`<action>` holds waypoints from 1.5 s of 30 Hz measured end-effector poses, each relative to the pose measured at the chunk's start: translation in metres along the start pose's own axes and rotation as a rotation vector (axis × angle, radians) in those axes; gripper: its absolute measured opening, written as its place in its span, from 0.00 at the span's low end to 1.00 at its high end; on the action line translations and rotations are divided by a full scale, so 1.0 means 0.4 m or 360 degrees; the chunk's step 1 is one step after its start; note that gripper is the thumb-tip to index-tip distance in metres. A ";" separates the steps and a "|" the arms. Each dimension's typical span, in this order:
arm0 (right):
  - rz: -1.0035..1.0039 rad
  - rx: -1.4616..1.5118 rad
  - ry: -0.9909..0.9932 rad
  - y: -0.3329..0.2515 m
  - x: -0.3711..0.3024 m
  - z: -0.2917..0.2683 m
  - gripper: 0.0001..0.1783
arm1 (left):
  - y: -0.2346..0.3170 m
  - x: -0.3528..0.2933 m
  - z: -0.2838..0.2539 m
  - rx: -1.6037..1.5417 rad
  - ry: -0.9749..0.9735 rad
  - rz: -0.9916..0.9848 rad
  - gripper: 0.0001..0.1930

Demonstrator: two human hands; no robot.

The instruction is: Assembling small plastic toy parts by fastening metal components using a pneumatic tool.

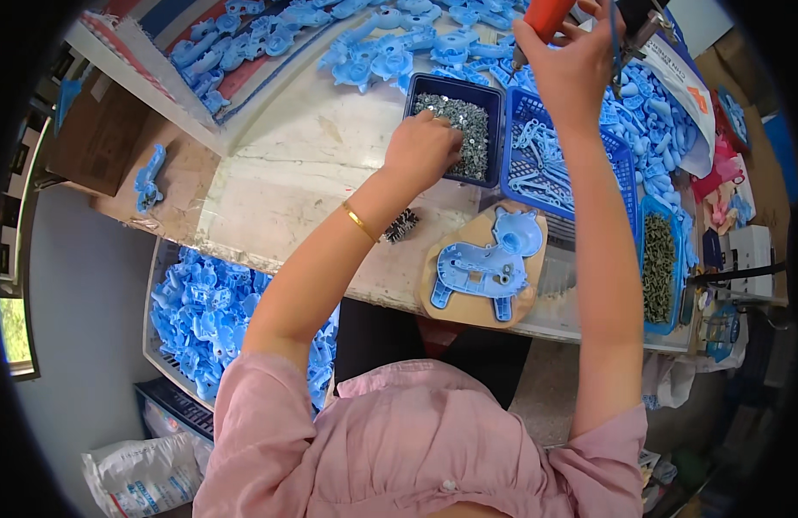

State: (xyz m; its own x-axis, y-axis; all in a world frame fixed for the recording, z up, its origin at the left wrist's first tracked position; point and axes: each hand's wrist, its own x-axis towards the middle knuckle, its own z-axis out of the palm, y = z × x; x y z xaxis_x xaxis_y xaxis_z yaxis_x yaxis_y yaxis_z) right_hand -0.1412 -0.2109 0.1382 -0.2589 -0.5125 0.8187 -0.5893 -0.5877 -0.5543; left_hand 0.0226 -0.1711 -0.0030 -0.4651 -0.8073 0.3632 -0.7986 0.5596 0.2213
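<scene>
Left hand (422, 148) is curled, fingertips dipped into the dark tray (494, 93) of small screws (468, 121) at the back of the bench; whether it pinches one yet I cannot tell. Right hand (570, 60) is wrapped tight round the orange driver (547, 15), raised above the blue basket (513, 164). Screws are likely tiny, hard, light and slippery, best pinched singly by the shank; the blue shell (485, 268) sits on its wooden jig (528, 312).
</scene>
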 end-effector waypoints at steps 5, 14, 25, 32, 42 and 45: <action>0.0118 -0.0099 -0.0451 -0.069 0.009 -0.106 0.45 | 0.006 -0.017 -0.009 -0.0058 0.0216 -0.0051 0.09; 0.0066 0.0102 -0.1054 -0.031 -0.066 -0.197 0.32 | 0.096 -0.081 -0.076 -0.0946 0.0129 -0.0342 0.10; 0.0617 0.1013 -0.1077 -0.161 -0.213 -0.243 0.21 | 0.218 -0.190 -0.094 -0.0640 0.0324 0.0219 0.12; 0.0623 0.1120 -0.0994 -0.180 -0.229 -0.242 0.20 | 0.239 -0.214 -0.099 -0.0735 0.0342 0.0157 0.12; 0.0770 0.1228 -0.1133 -0.176 -0.274 -0.244 0.21 | 0.234 -0.250 -0.113 -0.0593 0.0102 0.0171 0.17; 0.0840 0.1168 -0.1089 -0.171 -0.318 -0.235 0.21 | 0.228 -0.260 -0.116 -0.0538 0.0174 0.0035 0.30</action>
State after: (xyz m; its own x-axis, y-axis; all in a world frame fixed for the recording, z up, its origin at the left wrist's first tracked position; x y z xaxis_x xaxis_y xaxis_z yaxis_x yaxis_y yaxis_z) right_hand -0.1399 -0.0465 0.0862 0.2633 -0.9074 0.3275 0.1192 -0.3062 -0.9445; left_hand 0.0158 -0.0276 0.0213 -0.4225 -0.7798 0.4620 -0.6086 0.6218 0.4929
